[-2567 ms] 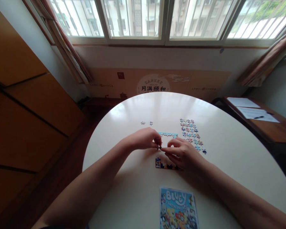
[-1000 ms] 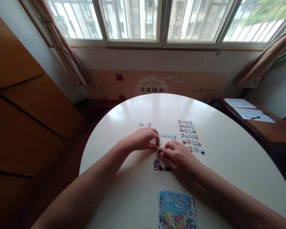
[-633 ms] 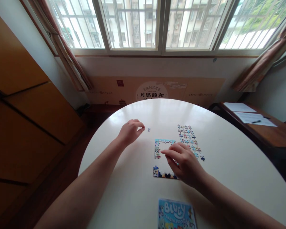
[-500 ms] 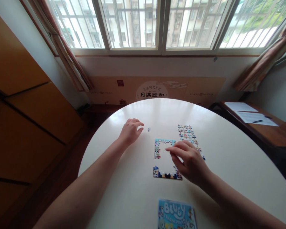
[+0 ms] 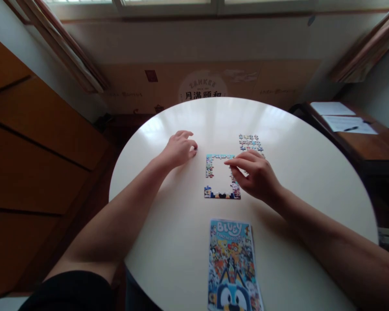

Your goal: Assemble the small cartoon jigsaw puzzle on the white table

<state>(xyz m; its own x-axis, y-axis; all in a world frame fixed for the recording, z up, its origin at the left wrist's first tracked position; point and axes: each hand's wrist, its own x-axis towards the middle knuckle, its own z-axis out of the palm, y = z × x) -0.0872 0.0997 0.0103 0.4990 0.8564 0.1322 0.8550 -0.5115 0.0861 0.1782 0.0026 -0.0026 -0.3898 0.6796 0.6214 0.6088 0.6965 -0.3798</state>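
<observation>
My left hand point(image 5: 180, 147) is at the left of the white table, its thumb and finger closed on a small jigsaw puzzle piece point(image 5: 195, 150). The piece is mostly covered by the fingertips. To its right lies a partly joined puzzle border point(image 5: 209, 166), with a gap low on its left side and a bare middle. My right hand point(image 5: 256, 175) hovers over the border's right side, hiding part of it. Its thumb and forefinger are pinched together, and whether anything is between them I cannot make out. Behind that hand, loose puzzle pieces point(image 5: 250, 141) lie in rows.
A Bluey picture sheet point(image 5: 231, 263) lies near the front of the round white table point(image 5: 168, 259). On the right, a brown side table point(image 5: 381, 144) holds papers point(image 5: 348, 124) and a pen. A printed board point(image 5: 126, 77) leans by the wall under the window.
My left hand has moved right and closed on the loose puzzle piece. The right hand stays over the border. My view has tilted down, showing more of the picture sheet.
</observation>
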